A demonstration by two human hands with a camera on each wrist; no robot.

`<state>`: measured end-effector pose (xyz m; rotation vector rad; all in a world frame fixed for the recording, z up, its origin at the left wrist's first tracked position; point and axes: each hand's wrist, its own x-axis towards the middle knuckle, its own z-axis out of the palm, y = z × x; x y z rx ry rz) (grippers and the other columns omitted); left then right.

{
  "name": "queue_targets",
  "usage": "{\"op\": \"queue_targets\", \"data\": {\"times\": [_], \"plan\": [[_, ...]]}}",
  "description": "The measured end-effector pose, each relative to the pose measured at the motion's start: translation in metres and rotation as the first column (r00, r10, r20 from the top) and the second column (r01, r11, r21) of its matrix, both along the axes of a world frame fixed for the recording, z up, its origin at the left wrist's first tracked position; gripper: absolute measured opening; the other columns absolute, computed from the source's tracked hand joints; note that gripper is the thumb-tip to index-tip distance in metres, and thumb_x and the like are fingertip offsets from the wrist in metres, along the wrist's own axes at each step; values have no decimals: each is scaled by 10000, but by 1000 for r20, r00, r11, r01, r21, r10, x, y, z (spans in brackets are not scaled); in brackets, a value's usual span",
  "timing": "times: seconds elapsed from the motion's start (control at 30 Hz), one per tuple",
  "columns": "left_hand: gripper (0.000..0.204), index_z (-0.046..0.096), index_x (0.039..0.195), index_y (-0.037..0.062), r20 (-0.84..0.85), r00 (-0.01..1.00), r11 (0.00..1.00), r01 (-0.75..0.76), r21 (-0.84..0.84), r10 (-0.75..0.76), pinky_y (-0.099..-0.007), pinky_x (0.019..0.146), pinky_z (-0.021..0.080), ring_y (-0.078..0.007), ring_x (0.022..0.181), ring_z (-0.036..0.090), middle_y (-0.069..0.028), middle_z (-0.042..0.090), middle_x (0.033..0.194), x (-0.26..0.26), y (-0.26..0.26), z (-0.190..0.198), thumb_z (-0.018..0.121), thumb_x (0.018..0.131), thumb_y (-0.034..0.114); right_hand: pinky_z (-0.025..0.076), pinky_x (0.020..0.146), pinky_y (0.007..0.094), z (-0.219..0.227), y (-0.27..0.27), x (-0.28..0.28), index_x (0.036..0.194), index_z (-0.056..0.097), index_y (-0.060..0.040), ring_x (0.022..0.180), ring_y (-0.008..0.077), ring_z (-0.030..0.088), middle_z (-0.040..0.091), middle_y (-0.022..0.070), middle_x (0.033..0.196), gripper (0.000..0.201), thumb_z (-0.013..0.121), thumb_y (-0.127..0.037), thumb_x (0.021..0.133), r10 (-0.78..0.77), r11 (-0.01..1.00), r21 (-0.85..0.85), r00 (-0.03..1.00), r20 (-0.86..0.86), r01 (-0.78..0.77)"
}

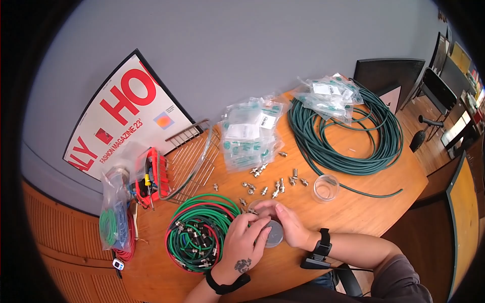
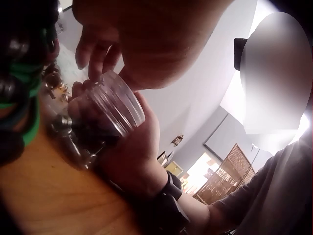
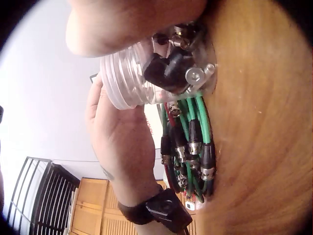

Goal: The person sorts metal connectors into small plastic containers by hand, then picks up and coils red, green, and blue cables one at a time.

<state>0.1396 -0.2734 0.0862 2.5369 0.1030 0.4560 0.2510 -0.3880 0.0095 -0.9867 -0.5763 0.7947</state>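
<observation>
Both hands are at a small clear plastic jar (image 3: 129, 78), which stands upright on the wooden table. In the head view its round greyish top (image 1: 274, 235) shows between the hands. My right hand (image 1: 294, 228) holds the jar from the right side, fingers curled around it. My left hand (image 1: 244, 243) grips it around the top rim, with fingers reaching across. Through the wall, the right wrist view shows black angled pieces (image 3: 168, 71) and metal screws (image 3: 195, 76) inside. Fingers partly cover the jar. A coil of green and red cables (image 1: 194, 237) lies left of the left hand.
Several metal connectors (image 1: 276, 188) lie scattered beyond the hands. A second clear jar (image 1: 326, 188) stands to the right. Farther back are plastic bags (image 1: 250, 134) and a large dark green cable coil (image 1: 348, 146). A wire rack (image 1: 189, 166) and red tool box (image 1: 151, 174) stand left.
</observation>
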Motion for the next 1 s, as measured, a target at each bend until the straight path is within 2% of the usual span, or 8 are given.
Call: {"op": "queue_targets", "data": {"times": [0.23, 0.4, 0.6, 0.7, 0.77, 0.83, 0.93, 1.0], "plan": [[502, 623, 1159, 11, 3, 994, 977, 105, 185, -107, -406, 817, 472, -327, 959, 580, -134, 575, 1089, 0, -9, 22, 794, 760, 263, 476, 932, 325, 4, -4, 5, 1236, 559, 36, 1008, 189, 625, 658, 138, 1079, 618, 228, -459, 1070, 69, 998, -3, 996, 64, -69], [532, 620, 1157, 12, 11, 994, 970, 108, 218, -113, -408, 800, 472, -317, 931, 583, -126, 574, 1058, 0, -6, 23, 808, 734, 275, 485, 918, 327, 4, -5, 4, 1190, 588, 42, 1004, 206, 629, 663, 148, 1079, 620, 242, -458, 1067, 79, 997, 2, 993, 83, -80], [304, 649, 1022, 47, 148, 985, 979, 58, 196, -88, -408, 753, 477, -311, 852, 591, -101, 586, 943, 35, 12, 60, 740, 766, 183, 496, 880, 320, 10, -7, 9, 1121, 601, 44, 962, 201, 647, 672, 138, 1039, 362, 381, -238, 1064, 36, 992, 116, 993, 112, -49], [243, 654, 996, 19, 115, 983, 973, 117, 197, -142, -415, 765, 492, -341, 869, 617, -139, 625, 943, 76, 25, 59, 708, 775, 104, 498, 816, 347, 15, -8, 12, 1073, 622, -22, 903, 252, 648, 655, 135, 976, 195, 595, -59, 883, -10, 999, 41, 889, 458, -10], [195, 666, 1001, 20, -86, 935, 937, 348, 22, -345, -422, 768, 501, -352, 861, 627, -148, 642, 897, 110, 33, 36, 656, 824, 100, 500, 815, 360, 19, -8, 14, 1065, 626, -27, 895, 279, 642, 647, 133, 960, 212, 608, -59, 856, -25, 998, 63, 831, 556, -12], [173, 667, 979, 28, -168, 908, 918, 395, 31, -385, -437, 777, 503, -358, 875, 627, -152, 648, 908, 137, 32, 21, 641, 827, 105, 505, 805, 399, 16, -4, 16, 1018, 650, -54, 876, 338, 621, 631, 127, 929, 229, 644, -78, 791, -58, 994, 112, 746, 664, -22], [148, 675, 956, 52, -266, 858, 876, 474, 84, -439, -452, 798, 514, -365, 887, 633, -150, 660, 943, 164, 30, 6, 628, 837, 125, 508, 793, 413, 16, -7, 21, 976, 667, -66, 874, 335, 621, 632, 120, 929, 201, 661, -102, 779, -88, 992, 126, 664, 743, -9], [240, 671, 1068, 57, -367, 846, 879, 458, 129, -387, -439, 823, 508, -363, 945, 620, -151, 646, 1014, 173, 29, 1, 643, 859, 171, 509, 767, 418, 17, -8, 23, 944, 678, -81, 872, 326, 624, 635, 106, 926, 182, 680, -133, 769, -98, 993, 119, 660, 745, 12]]}}
